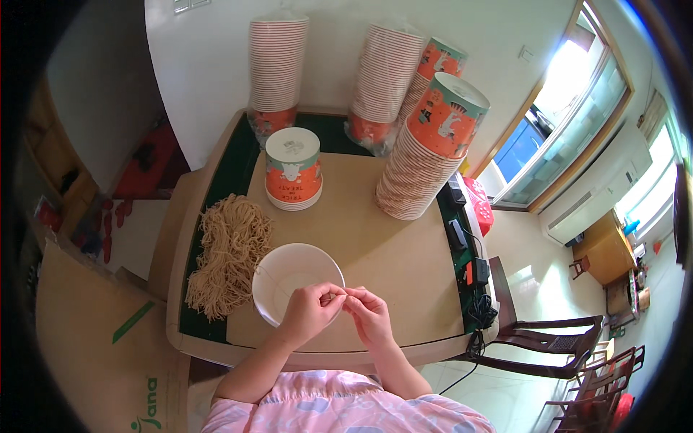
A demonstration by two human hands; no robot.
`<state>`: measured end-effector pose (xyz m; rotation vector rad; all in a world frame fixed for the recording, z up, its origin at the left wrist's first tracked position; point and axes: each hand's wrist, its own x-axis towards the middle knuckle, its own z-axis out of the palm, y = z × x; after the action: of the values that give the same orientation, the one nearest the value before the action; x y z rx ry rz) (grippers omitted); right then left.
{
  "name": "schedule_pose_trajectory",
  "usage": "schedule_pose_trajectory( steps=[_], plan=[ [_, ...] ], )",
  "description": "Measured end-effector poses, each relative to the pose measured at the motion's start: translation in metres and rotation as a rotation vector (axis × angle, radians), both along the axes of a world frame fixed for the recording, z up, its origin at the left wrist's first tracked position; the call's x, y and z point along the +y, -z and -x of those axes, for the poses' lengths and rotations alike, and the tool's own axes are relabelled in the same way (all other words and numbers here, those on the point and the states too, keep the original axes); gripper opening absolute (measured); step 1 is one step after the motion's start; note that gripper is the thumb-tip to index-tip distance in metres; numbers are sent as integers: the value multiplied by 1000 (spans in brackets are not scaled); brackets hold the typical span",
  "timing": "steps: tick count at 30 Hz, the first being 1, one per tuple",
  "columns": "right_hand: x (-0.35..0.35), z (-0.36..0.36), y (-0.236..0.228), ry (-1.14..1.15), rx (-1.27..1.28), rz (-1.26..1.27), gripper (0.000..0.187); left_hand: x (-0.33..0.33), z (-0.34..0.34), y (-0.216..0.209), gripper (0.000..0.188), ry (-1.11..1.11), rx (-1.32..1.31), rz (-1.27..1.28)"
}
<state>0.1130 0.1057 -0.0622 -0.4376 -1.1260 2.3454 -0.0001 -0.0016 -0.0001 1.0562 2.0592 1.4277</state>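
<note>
An open white paper bucket [289,263] stands mouth up in front of me at the table's near side. At its right rim my left hand [314,309] and my right hand [368,312] meet, thumbs and forefingers pinched together tip to tip. A thin string [266,273] shows at the bucket's left rim and runs inside toward my hands. What lies between the fingertips is mostly hidden but looks like the string. Left of the bucket lies a loose bundle of beige strings [229,252], tied round the middle.
Behind the bucket, a short upside-down stack of orange and green printed buckets [292,173] stands. Tall stacks [422,162] rise at the back right, others bagged [278,68] along the wall. Power strips and cables [480,307] line the table's right edge; a dark chair [552,343] stands beside it.
</note>
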Motion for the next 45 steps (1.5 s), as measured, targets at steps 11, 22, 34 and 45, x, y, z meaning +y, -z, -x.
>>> schedule_pose_trajectory(
  steps=[11, 22, 34, 45],
  plan=[
    [-1, 5, 1, 109, -105, -259, 10, -2, -4, -8, 7, -55, 310, 36],
    [8, -1, -2, -175, -72, 80, 14, -4, -4, -5, 6, -60, 376, -12],
    [2, 4, -8, -92, -57, 55, 14, -9, -10, -8, 14, -80, 372, -24],
    [2, 5, -6, -115, -61, 18, 15, -11, -7, 2, 11, -88, 438, -77]
  ],
)
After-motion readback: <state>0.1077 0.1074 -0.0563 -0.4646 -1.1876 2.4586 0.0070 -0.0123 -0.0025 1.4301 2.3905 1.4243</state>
